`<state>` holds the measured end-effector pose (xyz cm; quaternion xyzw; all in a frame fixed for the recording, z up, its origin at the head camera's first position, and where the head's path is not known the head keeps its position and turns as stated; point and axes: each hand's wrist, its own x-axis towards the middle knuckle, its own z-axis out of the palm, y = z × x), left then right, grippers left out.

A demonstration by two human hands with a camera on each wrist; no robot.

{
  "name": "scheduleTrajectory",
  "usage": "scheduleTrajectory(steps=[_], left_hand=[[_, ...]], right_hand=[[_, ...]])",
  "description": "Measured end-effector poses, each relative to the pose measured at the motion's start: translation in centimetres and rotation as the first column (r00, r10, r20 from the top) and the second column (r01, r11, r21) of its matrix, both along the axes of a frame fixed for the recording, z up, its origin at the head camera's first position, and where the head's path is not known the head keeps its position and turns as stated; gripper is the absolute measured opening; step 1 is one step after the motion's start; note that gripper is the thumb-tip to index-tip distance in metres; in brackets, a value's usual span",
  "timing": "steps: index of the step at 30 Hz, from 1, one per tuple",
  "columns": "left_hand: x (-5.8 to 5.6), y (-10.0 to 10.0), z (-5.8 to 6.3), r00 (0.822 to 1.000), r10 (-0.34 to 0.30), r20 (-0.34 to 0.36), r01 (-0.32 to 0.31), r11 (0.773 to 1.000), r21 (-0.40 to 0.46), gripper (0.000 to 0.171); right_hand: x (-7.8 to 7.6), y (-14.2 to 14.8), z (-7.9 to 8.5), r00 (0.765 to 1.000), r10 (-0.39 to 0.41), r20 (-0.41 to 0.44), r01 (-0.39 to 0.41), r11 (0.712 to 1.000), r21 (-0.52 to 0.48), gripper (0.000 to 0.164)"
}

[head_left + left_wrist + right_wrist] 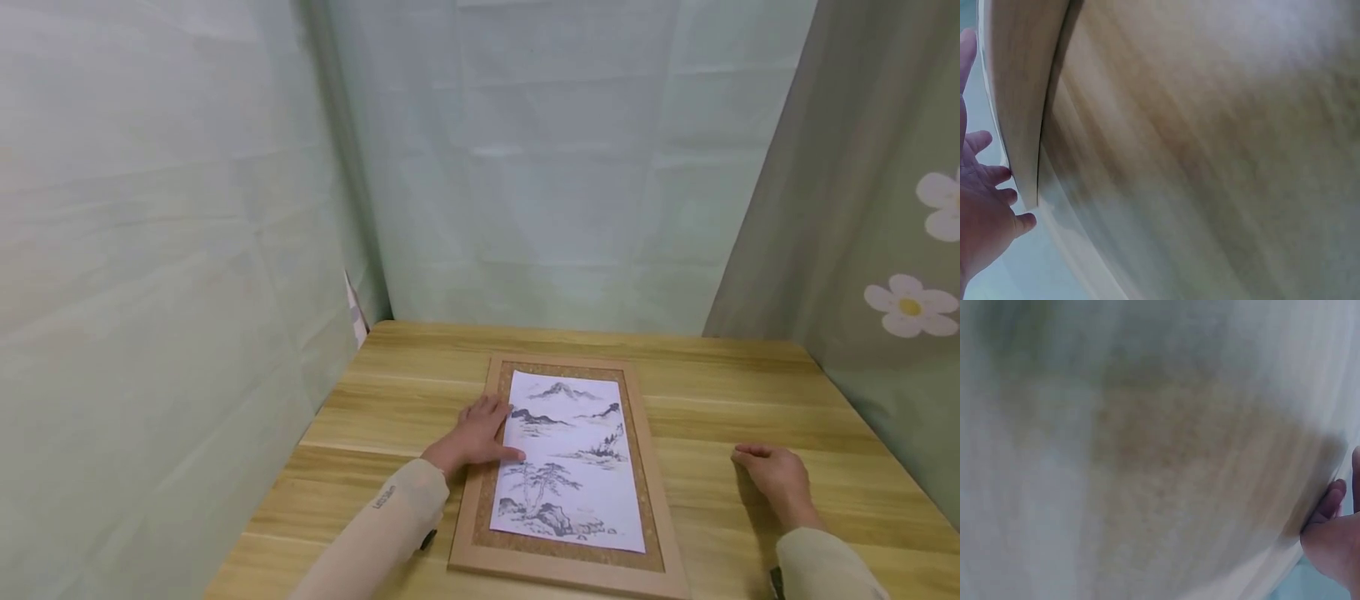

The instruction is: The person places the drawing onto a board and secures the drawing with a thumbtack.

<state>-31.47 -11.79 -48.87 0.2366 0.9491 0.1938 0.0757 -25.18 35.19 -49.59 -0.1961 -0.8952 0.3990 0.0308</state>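
Note:
A sheet of white paper (566, 467) printed with an ink-style landscape of mountains, pine trees and rocks lies on a cork board (487, 500) with a light wooden frame (663, 517). My left hand (480, 433) rests over the left side of the frame, its fingers spread and its thumb on the paper's left edge. In the left wrist view the same hand (985, 206) shows beside the frame's side (1022, 94). To the right of the board, my right hand (776, 479) is by the tabletop with loosely bent fingers and holds nothing; the right wrist view catches part of it (1335, 534).
The board lies on a wood-grain table (405, 392) with rounded far corners. Pale green cloth (540, 167) hangs behind it and along the left side. At the right hangs a curtain with white flowers (911, 307).

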Motion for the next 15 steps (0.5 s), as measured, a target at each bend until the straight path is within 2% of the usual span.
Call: scheduleTrajectory(steps=[4, 7, 11, 15], left_hand=[[-0.1, 0.1, -0.2, 1.000, 0.008, 0.023, -0.007, 0.999, -0.036, 0.100], [-0.1, 0.1, -0.5, 0.999, 0.023, 0.038, -0.021, 0.999, -0.036, 0.101], [-0.1, 0.2, -0.6, 0.998, 0.031, 0.046, -0.029, 0.999, -0.033, 0.102], [0.0, 0.2, -0.4, 0.998, 0.027, 0.055, -0.025, 0.999, -0.036, 0.102]], right_hand=[[-0.4, 0.1, 0.4, 1.000, -0.001, 0.026, 0.002, 0.999, -0.037, 0.041], [-0.6, -0.2, 0.7, 1.000, 0.014, 0.013, -0.013, 0.997, -0.070, 0.043], [-0.8, -0.7, 0.9, 0.996, 0.076, -0.042, -0.080, 0.991, -0.110, 0.042], [-1.0, -1.6, 1.0, 0.989, 0.134, -0.054, -0.141, 0.978, -0.154, 0.043]])
